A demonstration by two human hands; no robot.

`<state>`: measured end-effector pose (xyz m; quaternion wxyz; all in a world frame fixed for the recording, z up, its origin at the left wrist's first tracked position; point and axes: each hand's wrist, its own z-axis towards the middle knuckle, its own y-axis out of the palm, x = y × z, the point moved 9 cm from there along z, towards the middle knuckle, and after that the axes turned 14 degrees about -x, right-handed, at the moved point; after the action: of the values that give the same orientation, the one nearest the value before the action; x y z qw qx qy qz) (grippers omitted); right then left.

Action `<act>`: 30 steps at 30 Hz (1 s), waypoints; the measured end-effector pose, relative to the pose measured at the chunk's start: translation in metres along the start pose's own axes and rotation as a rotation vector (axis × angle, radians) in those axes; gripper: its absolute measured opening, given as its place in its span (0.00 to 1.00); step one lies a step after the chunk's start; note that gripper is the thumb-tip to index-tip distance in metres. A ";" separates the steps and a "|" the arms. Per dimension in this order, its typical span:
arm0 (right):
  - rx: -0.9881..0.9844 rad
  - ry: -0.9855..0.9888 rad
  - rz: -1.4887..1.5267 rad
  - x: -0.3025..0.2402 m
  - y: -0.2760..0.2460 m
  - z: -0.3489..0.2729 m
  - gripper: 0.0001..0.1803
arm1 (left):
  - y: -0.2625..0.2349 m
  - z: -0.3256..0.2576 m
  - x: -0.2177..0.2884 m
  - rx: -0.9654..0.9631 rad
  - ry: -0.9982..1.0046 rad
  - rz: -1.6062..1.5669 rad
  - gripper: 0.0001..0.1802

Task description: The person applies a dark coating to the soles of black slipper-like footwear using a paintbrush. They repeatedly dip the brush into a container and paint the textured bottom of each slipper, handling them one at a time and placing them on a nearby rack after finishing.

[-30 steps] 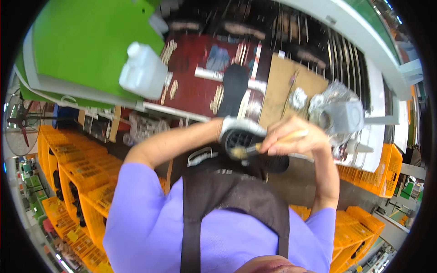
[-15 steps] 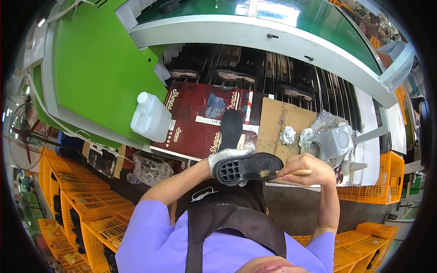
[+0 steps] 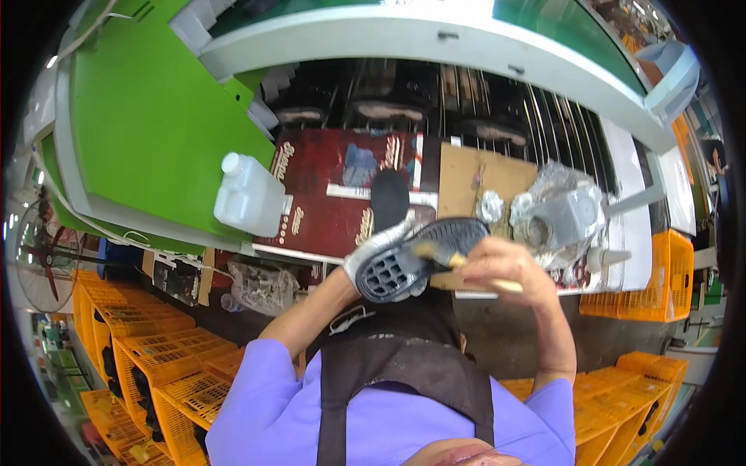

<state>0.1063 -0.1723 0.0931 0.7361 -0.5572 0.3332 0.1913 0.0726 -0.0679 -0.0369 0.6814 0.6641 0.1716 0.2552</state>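
My left hand (image 3: 361, 255), in a white glove, is closed around a black shoe sole (image 3: 386, 273) held in front of my apron. One end of the sole has an open grid of square hollows; the other end points up and right. A small brush (image 3: 505, 285) with a pale wooden handle is gripped in my bare right hand (image 3: 514, 262). Its bristles are against or just above the middle of the sole, beside the grid; contact is hard to tell. Beyond my left hand, a second black sole (image 3: 390, 199) lies on red printed cardboard (image 3: 311, 175).
A white plastic jug (image 3: 250, 198) stands left on the cardboard. To the right are brown cardboard (image 3: 458, 179), a plastic-wrapped clear container (image 3: 571, 216) and a nozzle bottle (image 3: 608, 258). Black shoes (image 3: 388, 111) sit on rollers behind. Orange crates (image 3: 167, 353) flank me.
The sole has tilted, its right end rising and its grid end dropping slightly. My right hand has moved the brush left and up along the sole, towards the grid.
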 end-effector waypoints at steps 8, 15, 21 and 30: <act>0.149 0.200 -0.081 0.024 -0.003 -0.024 0.14 | 0.004 -0.011 0.003 0.203 0.114 0.031 0.29; 0.293 0.305 -0.128 0.033 -0.014 -0.039 0.09 | -0.002 -0.011 0.005 0.247 0.116 0.226 0.27; 0.553 0.415 -0.105 0.046 -0.007 -0.049 0.06 | -0.001 -0.010 0.006 0.248 -0.002 0.650 0.24; 0.698 0.419 0.436 0.075 0.018 -0.046 0.11 | 0.009 -0.004 0.016 0.334 0.131 1.055 0.23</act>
<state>0.1344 -0.2169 0.0205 0.7391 -0.2196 0.6287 0.1016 0.0825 -0.0552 -0.0266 0.3346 0.7418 -0.1041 0.5718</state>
